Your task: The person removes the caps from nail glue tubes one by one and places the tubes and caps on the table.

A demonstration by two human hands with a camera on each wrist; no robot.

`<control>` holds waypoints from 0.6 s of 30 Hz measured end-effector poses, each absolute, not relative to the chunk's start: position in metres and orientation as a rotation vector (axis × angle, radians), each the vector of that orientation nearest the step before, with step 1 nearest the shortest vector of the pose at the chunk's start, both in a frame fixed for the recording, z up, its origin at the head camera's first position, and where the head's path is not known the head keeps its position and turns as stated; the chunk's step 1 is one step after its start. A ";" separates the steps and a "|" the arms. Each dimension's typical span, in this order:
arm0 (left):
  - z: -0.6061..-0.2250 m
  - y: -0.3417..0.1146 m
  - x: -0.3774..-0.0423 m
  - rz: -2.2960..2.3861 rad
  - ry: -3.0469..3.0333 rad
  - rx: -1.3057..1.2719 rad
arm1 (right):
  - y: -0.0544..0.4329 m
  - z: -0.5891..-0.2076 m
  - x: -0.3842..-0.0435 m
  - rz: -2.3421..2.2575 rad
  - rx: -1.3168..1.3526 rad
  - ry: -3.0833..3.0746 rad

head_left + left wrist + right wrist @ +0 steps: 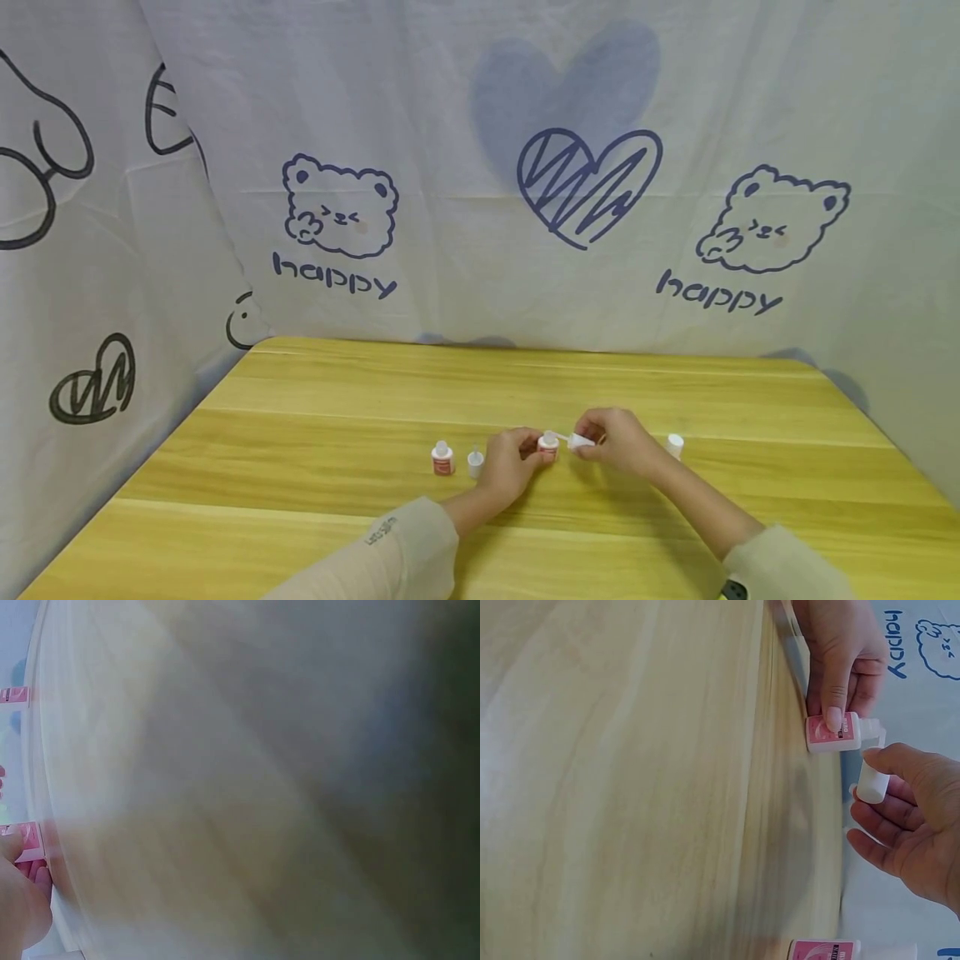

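Note:
My left hand [510, 467] holds a small white bottle with a pink-red label [548, 447] upright on the table, thumb across the label in the right wrist view. Its neck [869, 729] is uncapped. Just right of it, my right hand [618, 442] pinches a white cap [873, 784] between thumb and fingers. The cap's thin applicator stem [562, 437] points left, its tip at the bottle's mouth; whether it touches the rim I cannot tell. Left of my left hand, a second uncapped bottle [442, 460] stands near another cap [476, 465], set down with its stem up.
A third bottle with a white cap [675, 444] stands beyond my right forearm, which partly hides it; its pink label [823, 950] appears in the right wrist view. The wooden table [337, 400] reaches back to a white printed cloth [450, 250].

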State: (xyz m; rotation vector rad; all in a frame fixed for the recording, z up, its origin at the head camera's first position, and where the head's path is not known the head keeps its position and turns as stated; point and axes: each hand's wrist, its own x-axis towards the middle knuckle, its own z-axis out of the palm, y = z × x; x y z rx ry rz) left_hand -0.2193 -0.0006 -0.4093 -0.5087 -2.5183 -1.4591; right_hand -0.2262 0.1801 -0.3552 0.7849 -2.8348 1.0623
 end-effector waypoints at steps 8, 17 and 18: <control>-0.410 -0.001 -0.220 -1.471 -2.516 -0.500 | 0.184 -0.363 -0.225 1.148 0.726 -2.835; -0.411 0.000 -0.220 -1.466 -2.516 -0.496 | 0.186 -0.374 -0.221 1.275 0.605 -2.840; -0.411 0.000 -0.220 -1.464 -2.517 -0.496 | 0.186 -0.376 -0.221 1.284 0.591 -2.834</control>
